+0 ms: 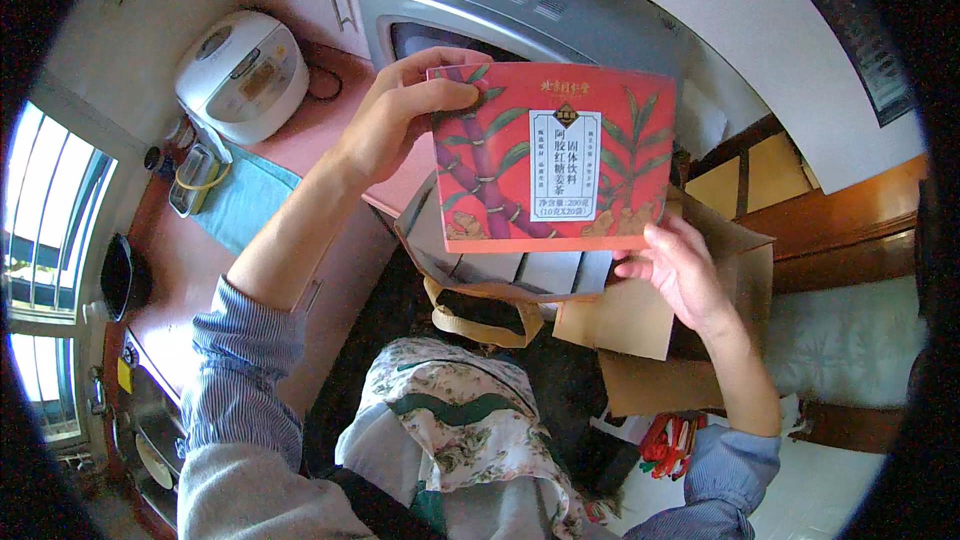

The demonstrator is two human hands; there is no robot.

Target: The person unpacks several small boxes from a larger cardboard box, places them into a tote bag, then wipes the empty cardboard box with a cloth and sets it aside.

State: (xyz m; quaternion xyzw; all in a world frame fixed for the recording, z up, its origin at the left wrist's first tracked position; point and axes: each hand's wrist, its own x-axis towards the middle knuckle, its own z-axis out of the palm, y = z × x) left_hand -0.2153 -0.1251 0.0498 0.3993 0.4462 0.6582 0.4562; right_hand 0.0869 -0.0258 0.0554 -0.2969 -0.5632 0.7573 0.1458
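A flat red cardboard box (495, 172) is held up in front of me, its front face towards me. Sugar cane and ginger are drawn on it around a white label with writing. My left hand (409, 109) grips its upper left corner, thumb on the front and fingers behind. At the lower right corner my right hand (682, 270) holds the bottom edge with its thumb, the other fingers curled below. Under the box stands an open bag (431, 262) with a tan strap handle (480, 326); pale flat items (551, 270) show inside, partly hidden by the box.
An open cardboard carton (637, 382) with raised flaps is at the right, beside wooden furniture (840, 240). Behind are a microwave oven (600, 30) and a white rice cooker (244, 75). A teal cloth (251, 187) and a clear food container (191, 180) lie on the pink counter (337, 127).
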